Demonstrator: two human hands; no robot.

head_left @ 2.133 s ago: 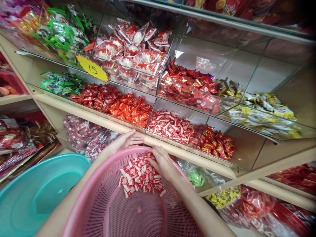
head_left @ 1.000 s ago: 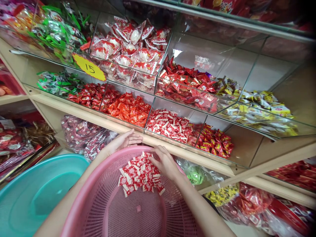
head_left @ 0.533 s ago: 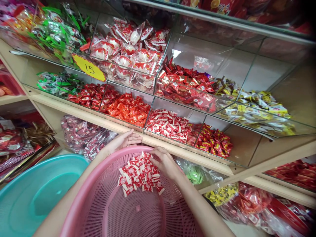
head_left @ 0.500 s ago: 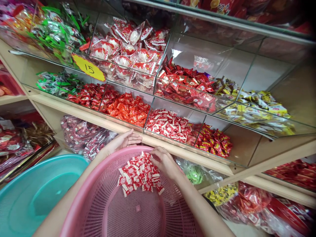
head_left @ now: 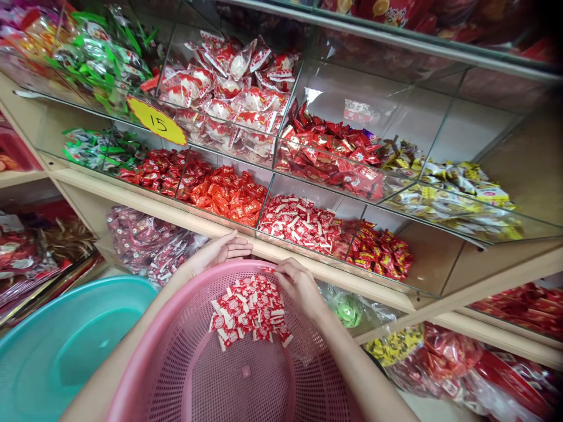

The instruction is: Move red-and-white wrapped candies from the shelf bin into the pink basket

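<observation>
Lifted one candy point(head_left: 267, 269) off the heap point(head_left: 248, 310) since half a second ago, now pinching it in the right hand point(head_left: 301, 287), just inside the far rim of the basket point(head_left: 171, 351). Keeping the heap below it, on the basket's far side. Holding the left hand point(head_left: 217, 251) loosely opened, palm up, beyond the rim. Showing a teal tub point(head_left: 79, 340) at left, and ahead a shelf point(head_left: 132, 200) of sweets point(head_left: 231, 193).

The basket point(head_left: 241, 398) is pink, its walls patterned with fine slots. Inside the basket, the candies point(head_left: 250, 310) are red and white with round emblems. Left of the basket, the tub point(head_left: 99, 346) is turquoise. Above the basket, one heap of sweets point(head_left: 231, 196) is orange-red and the price tag point(head_left: 157, 121) yellow, edged in red, with black digits.
</observation>
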